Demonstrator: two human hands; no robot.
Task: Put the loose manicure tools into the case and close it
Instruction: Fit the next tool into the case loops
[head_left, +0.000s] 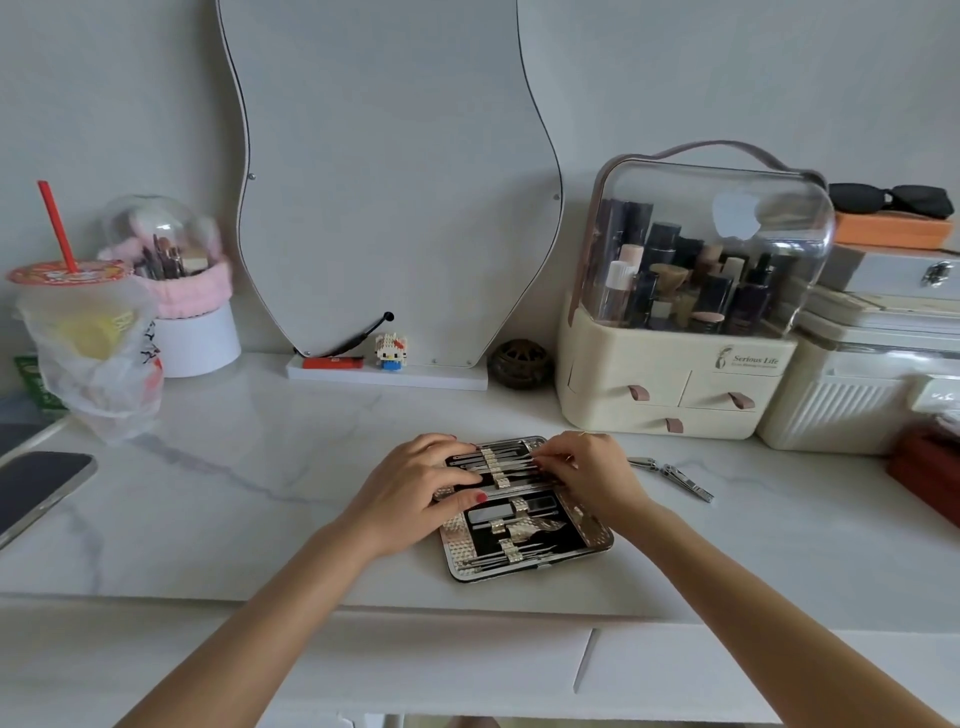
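Observation:
The manicure case (592, 540) lies open on the marble tabletop, black inside with a shiny patterned rim and several thin metal tools under its straps. My left hand (421, 488) lies flat on the case's left side, fingers straight over the far half. My right hand (587, 470) is on the far right corner, its fingers curled and pinching a thin metal tool (519, 466) in the upper row. Two loose silver nail clippers (672, 475) lie on the table just right of the case.
A cosmetics organiser (670, 384) with drawers stands behind the clippers. A mirror (395, 182) leans on the wall. A bagged drink cup (88, 338) and a phone (36, 493) sit at the left. A dark red box (930, 478) is at the right edge.

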